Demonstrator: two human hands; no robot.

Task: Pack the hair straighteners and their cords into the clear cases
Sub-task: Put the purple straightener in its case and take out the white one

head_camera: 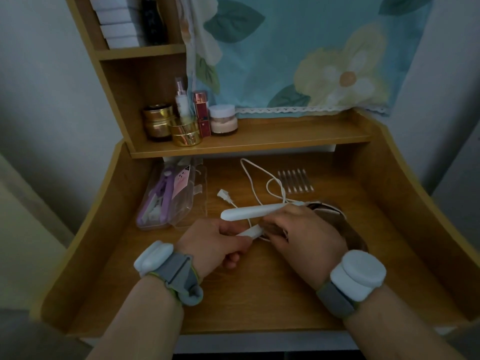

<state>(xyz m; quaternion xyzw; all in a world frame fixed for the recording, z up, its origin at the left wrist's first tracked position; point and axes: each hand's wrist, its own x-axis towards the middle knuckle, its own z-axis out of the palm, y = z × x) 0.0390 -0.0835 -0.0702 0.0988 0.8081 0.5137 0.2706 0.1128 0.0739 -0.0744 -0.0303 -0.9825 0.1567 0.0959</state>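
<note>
- A white, slim plastic hair straightener [250,211] lay across the middle of the wooden desk [259,294], its two arms spread apart at the left end.
- The left hand [220,245] curled its fingers around the lower arm of that straightener.
- The right hand [304,229] gripped the straightener at its hinge end, fingers bent over it.
- Its thin white cord [255,188] looped loosely over the desk behind the hands, and the white plug [225,197] rested just left of the upper arm.
- A purple hair straightener [162,201] sat inside a clear plastic case [181,203] on the left of the desk, well apart from the hands.
- A strip of cotton swabs [296,181] lay to the right of the cord loop.
- Gold and pink cosmetic jars and bottles [187,120] stood on the shelf above.
</note>
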